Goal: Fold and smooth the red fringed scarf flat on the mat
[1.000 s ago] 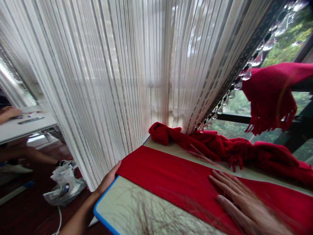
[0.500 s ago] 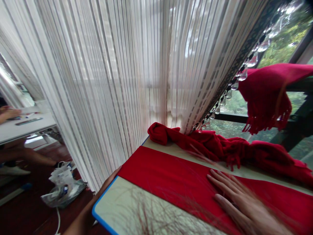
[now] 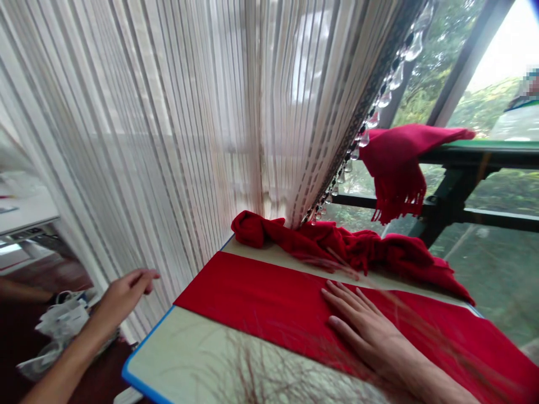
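Observation:
A long red cloth, folded into a flat strip, runs across the pale table with the blue edge and hangs past its left and right sides. My right hand lies flat on the cloth, fingers stretched out and slightly spread. Off the table's left edge, my left hand is raised in front of the curtain. Its fingers are curled together and nothing shows in them. Along the far side of the table lies a bunched red scarf with fringe.
A pale striped curtain with a beaded border hangs behind the table. Another fringed red scarf drapes over the dark railing. Plastic bags sit on the floor at left, near another person's limb. A person stands beyond the railing.
My left hand has left the table's left edge and risen up and to the left. My right hand stays flat on the cloth. The view has turned right.

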Motion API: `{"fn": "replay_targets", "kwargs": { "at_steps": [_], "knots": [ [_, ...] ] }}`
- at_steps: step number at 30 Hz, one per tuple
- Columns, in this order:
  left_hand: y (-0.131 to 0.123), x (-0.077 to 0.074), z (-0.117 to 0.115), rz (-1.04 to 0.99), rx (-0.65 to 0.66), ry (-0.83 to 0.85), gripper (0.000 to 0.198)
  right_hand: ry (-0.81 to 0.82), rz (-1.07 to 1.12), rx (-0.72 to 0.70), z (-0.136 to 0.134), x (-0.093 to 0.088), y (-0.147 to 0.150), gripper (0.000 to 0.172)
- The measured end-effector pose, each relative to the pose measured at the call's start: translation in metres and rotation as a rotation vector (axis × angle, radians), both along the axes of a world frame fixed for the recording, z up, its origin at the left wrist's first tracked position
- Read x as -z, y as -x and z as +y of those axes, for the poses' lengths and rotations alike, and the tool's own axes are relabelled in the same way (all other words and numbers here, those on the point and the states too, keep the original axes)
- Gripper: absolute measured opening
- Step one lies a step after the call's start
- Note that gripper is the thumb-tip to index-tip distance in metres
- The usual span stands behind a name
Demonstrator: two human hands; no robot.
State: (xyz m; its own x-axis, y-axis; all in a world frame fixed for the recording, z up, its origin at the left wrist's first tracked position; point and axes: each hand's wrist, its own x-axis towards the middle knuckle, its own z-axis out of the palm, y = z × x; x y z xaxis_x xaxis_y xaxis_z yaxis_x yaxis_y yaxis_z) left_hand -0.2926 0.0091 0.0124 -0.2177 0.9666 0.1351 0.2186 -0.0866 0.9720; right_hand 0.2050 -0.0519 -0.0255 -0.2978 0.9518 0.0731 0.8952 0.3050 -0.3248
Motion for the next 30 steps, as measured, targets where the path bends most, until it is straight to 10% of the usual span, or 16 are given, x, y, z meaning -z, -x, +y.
{"fn": "replay_targets", "kwargs": {
  "at_steps": [5,10,19,30],
  "knots": [
    [-0.065,-0.012,0.033,0.451,0.324,-0.286,0.026,-0.034,-0.009,0.015,0.003,0.010,-0.003,0.064],
    [-0.115,0.013,0.079,0.747,0.656,-0.386,0.044,-0.048,-0.008,0.019,0.002,0.012,-0.005,0.065],
    [-0.106,0.033,0.138,0.949,0.547,-0.435,0.025,-0.016,0.014,0.020,0.002,0.008,-0.008,0.066],
    [-0.134,0.015,0.133,0.994,0.660,-0.446,0.026,-0.074,0.041,0.064,0.008,0.022,-0.015,0.060]
  ]
}}
